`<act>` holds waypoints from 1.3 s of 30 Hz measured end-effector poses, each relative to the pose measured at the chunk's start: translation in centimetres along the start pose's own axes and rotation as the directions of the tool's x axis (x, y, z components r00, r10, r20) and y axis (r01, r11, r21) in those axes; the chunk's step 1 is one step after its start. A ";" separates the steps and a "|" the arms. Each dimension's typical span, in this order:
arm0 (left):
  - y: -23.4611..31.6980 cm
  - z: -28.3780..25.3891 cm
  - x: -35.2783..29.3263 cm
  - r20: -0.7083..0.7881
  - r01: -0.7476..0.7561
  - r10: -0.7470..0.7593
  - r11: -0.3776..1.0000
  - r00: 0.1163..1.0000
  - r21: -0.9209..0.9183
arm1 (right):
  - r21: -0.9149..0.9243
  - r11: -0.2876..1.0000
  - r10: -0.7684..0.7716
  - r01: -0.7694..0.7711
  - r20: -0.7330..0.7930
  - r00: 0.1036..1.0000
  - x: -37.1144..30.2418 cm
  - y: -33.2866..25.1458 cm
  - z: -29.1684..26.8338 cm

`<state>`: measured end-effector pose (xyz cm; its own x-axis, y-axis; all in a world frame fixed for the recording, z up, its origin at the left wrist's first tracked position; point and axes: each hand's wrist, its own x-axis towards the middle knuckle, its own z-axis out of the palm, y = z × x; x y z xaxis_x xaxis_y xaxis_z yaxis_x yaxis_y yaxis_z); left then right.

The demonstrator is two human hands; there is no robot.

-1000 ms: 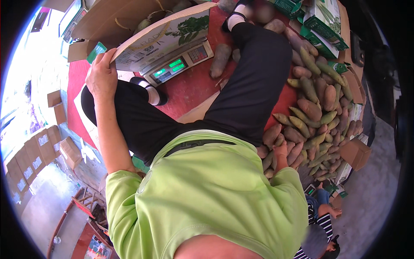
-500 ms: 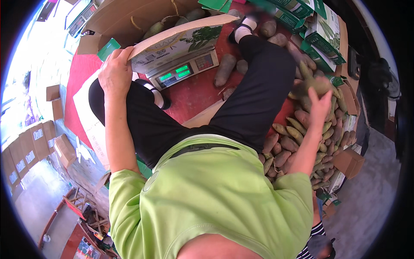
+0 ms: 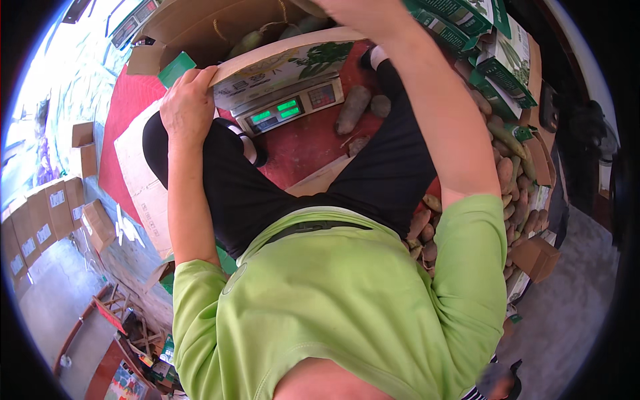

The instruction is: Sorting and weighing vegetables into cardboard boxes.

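A printed cardboard box (image 3: 283, 80) with radishes (image 3: 248, 44) inside stands on a digital scale (image 3: 290, 110) with green-lit figures. My left hand (image 3: 188, 107) is closed on the near left corner of the box's raised flap, fingers over the edge. At the top edge of the picture my right hand (image 3: 355, 13) is over the open box. Part of a greenish-brown radish (image 3: 311, 7) shows at its fingertips; the rest is cut off. Beyond my right forearm lies a large pile of radishes (image 3: 523, 190), partly hidden by the arm.
Between my legs, a few radishes (image 3: 353, 110) lie on the red floor covering (image 3: 293, 157). Green-and-white boxes (image 3: 503, 67) stand at the far right. Several brown cartons (image 3: 40, 223) line the left side. A person (image 3: 497, 381) is partly visible at the lower right.
My right hand has swung from the pile on the right up and left to the box, carrying a radish. My left hand still grips the flap.
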<state>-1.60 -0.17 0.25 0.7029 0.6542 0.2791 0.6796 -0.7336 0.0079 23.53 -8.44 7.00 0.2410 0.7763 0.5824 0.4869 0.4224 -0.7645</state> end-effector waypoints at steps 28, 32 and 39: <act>0.8 0.2 0.1 -0.015 -0.001 0.002 0.999 1.000 0.039 | -0.566 -0.398 0.892 -0.722 -0.424 -0.159 -65.2 1.2 -8.6; 0.3 0.1 -0.1 0.000 0.006 -0.006 0.998 1.000 0.068 | -0.470 -0.494 0.849 -0.731 -0.442 -0.290 -65.5 2.4 -6.3; 0.8 0.9 0.4 0.006 0.003 -0.003 0.999 1.000 0.041 | 0.220 -0.509 0.557 -0.832 -0.652 -0.514 -70.0 4.7 -9.3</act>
<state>-0.60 -0.40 -0.49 0.7018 0.6579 0.2733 0.6899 -0.7232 -0.0308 16.76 -65.16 -34.80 0.6951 -0.4688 -0.5450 -0.6335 -0.7578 -0.1561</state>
